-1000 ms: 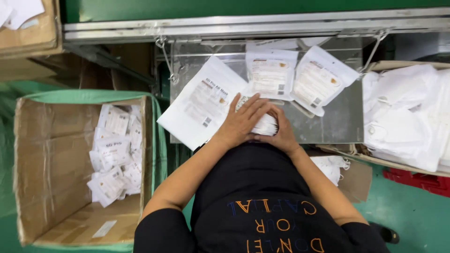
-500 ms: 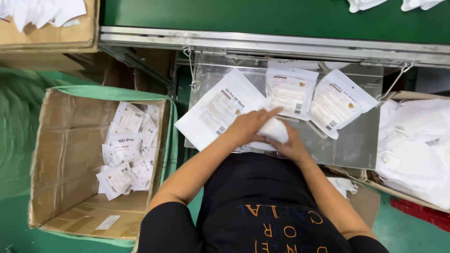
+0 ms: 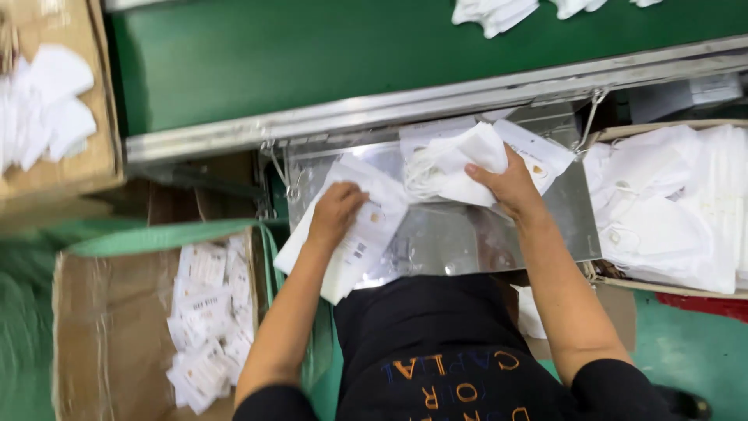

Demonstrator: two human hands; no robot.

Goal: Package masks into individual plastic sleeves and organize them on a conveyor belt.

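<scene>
Two hands at work over our shiny steel worktop. Fingers of our left hand lie curled and pressed down on a flat white printed plastic pouch; whether they pinch its edge or only pin it, we cannot tell. That pouch lies slanted, its near end overhanging the worktop's left front corner.

Fingers of our right hand are closed on a folded white fabric face mask, thumb on top, the mask held above the worktop's rear half with its thin ear loops trailing left. Beneath mask and hand lies another white printed pouch, partly covered.

Outward from the hands: to the right, just beside the worktop, an open cardboard box of loose white masks, piled high. To the left and lower, a large brown cardboard carton with a green band along its top edge, holding a heap of filled white printed packets. Behind the worktop, past a metal rail, a green conveyor belt carries a few white masks at the top edge of view. Far left, a further cardboard box holds more white masks, blurred.
</scene>
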